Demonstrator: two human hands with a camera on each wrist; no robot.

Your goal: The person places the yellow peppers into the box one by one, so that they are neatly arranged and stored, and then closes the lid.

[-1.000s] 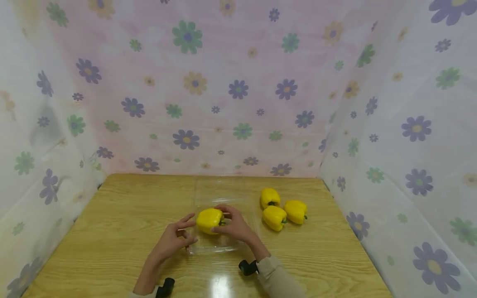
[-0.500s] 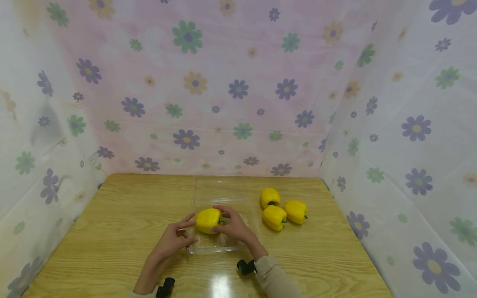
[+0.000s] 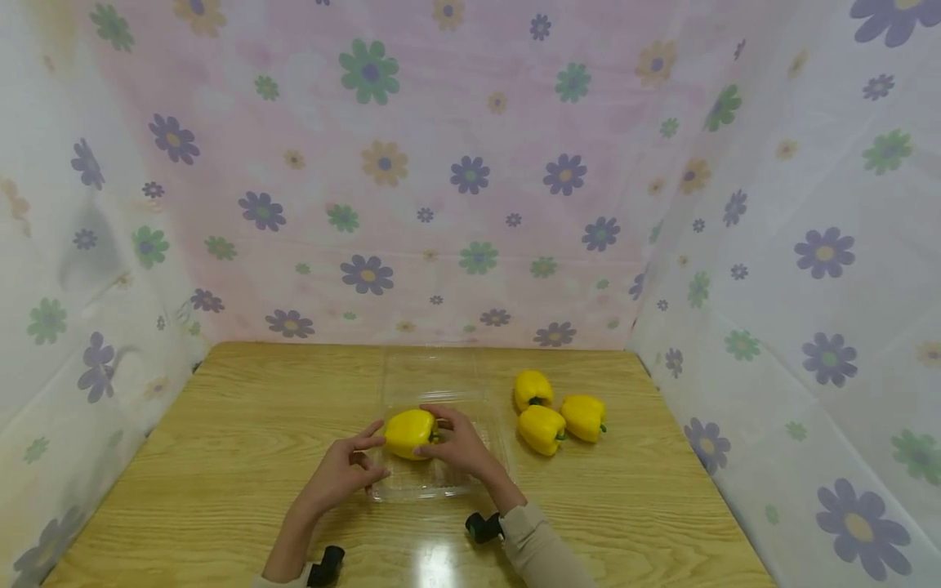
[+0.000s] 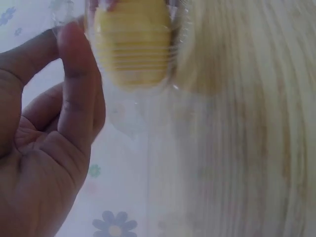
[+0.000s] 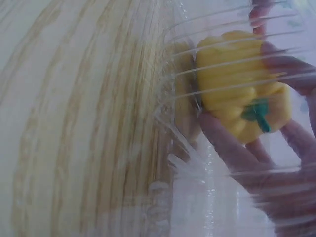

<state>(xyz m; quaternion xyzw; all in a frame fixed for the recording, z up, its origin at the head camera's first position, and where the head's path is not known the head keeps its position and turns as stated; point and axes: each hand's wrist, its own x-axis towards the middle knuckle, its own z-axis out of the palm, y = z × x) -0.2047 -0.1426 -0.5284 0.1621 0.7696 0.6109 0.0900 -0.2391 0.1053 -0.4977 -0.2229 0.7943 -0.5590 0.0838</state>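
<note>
A clear plastic clamshell container (image 3: 422,493) lies opened on the table, its lid (image 3: 434,371) folded back toward the far edge. Inside its left half is a yellow bell pepper (image 3: 406,434), lying on its side with the green stem (image 5: 259,114) toward the right. My right hand (image 3: 465,451) grips this pepper from the stem end, thumb nearer me and fingers over the far side. At the container's left edge, my left hand (image 3: 340,472) pinches the rim. Through the ribbed wall, the left wrist view shows the pepper (image 4: 133,52) close to those fingertips.
Three more yellow bell peppers, the back one (image 3: 532,389), the front one (image 3: 541,430) and the right one (image 3: 584,418), lie right of the container on the wooden table (image 3: 243,425). Flowered curtains (image 3: 419,237) stand behind and at both sides.
My right hand and the pepper in it have shifted slightly left inside the container. My left hand stays about where it was, and the three other peppers have not moved.
</note>
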